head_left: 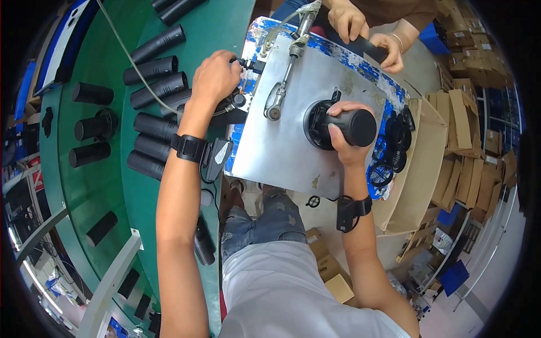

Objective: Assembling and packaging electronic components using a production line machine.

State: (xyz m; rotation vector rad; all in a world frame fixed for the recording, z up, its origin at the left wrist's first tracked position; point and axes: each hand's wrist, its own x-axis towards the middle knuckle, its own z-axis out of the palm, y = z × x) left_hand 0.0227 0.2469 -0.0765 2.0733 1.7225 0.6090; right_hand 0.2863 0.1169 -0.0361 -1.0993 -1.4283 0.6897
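The black cylinder (362, 128) is gripped between the right hand's (350, 151) thumb and fingers, toward the bench's (360, 66) right edge; the left hand (216, 76) curls beside its left edge, grip unclear.

A black cylinder (359, 128) (round flange (313, 126) beneath) sits on a metal plate (270, 152).

Black on the cylinder (360, 128) and 2 wrist straps (190, 148); silver-grey across the metal plate (265, 152); patchy blue-and-white on the tabletop (369, 65); green along the bench (138, 203).
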